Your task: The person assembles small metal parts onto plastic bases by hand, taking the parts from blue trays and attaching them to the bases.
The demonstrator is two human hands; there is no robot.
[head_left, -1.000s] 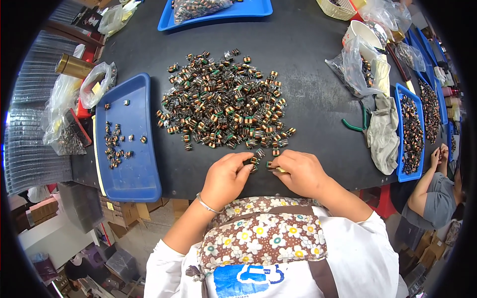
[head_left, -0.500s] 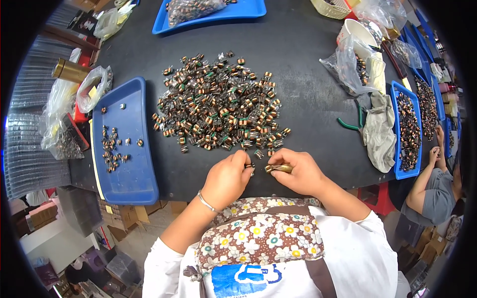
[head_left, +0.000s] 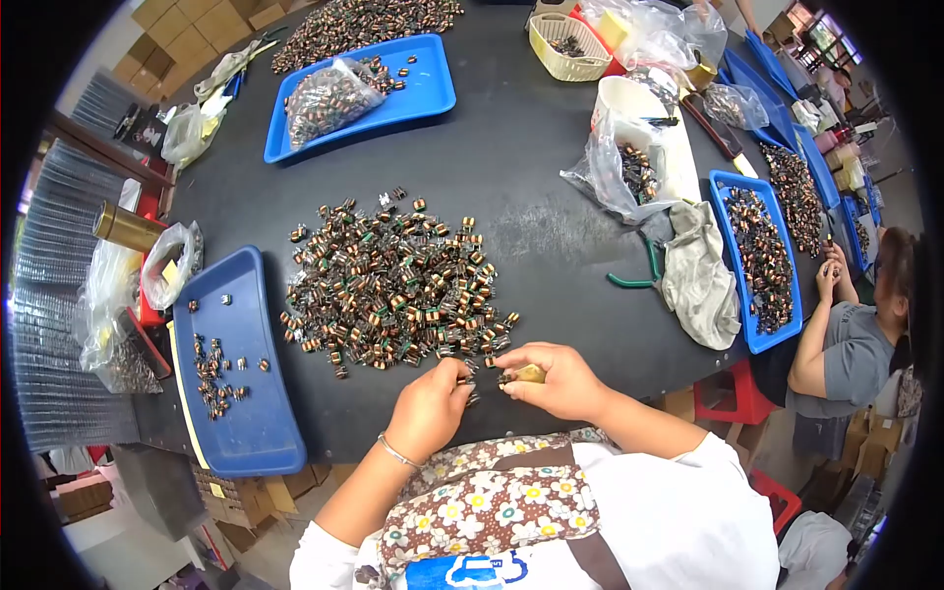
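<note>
A large heap of small copper-wound coils (head_left: pixel 398 285) lies on the black tabletop in front of my hands. At the heap's near edge, my left hand (head_left: pixel 430 408) is closed in a pinch on a small coil (head_left: pixel 471 385), mostly covered by the thumb and fingers. Close to its right, my right hand (head_left: pixel 562 385) is closed around a small brass-coloured tool (head_left: pixel 530 374) whose tip points toward the left hand. The tool's exact kind is partly hidden by the fingers. To the left, a blue tray (head_left: pixel 258 364) holds several scattered coils.
Green-handled pliers (head_left: pixel 634 281) and a grey cloth (head_left: pixel 700 275) lie to the right, beside a blue tray (head_left: pixel 726 197) full of coils. Farther off are a bagged-coil tray (head_left: pixel 423 93), a beige basket (head_left: pixel 565 61) and a white bucket (head_left: pixel 624 96). A co-worker (head_left: pixel 851 334) sits at far right.
The whole view has tilted up, so the table's far side shows more and everything sits lower. Both hands stay near the heap's front edge, still gripping; the right hand's fingers have shifted slightly.
</note>
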